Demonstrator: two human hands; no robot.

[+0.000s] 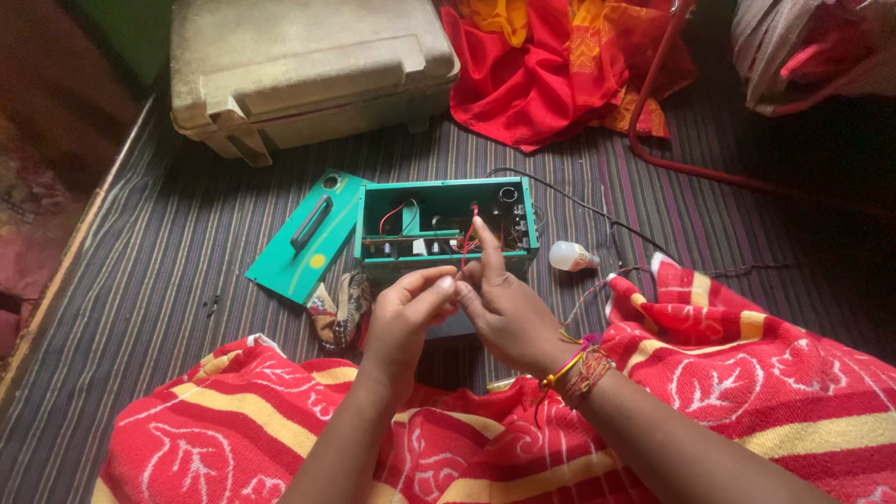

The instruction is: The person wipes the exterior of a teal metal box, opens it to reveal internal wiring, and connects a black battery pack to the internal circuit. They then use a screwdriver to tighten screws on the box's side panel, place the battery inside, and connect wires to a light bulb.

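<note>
An open teal metal box (446, 230) with circuit parts and wires inside lies on the striped mat. My left hand (403, 317) and my right hand (504, 308) meet just in front of it, fingertips pinched together on a thin red wire (467, 245) that runs up into the box. The right index finger points up toward the box's inside. Thread bracelets circle my right wrist. The wire's end between the fingers is hidden.
The box's teal lid (306, 237) with a black handle lies to its left. A white bulb (570, 255) rests on the right. A beige hard case (308, 65) and red cloth (551, 65) lie behind. A red patterned towel (747, 355) covers my lap.
</note>
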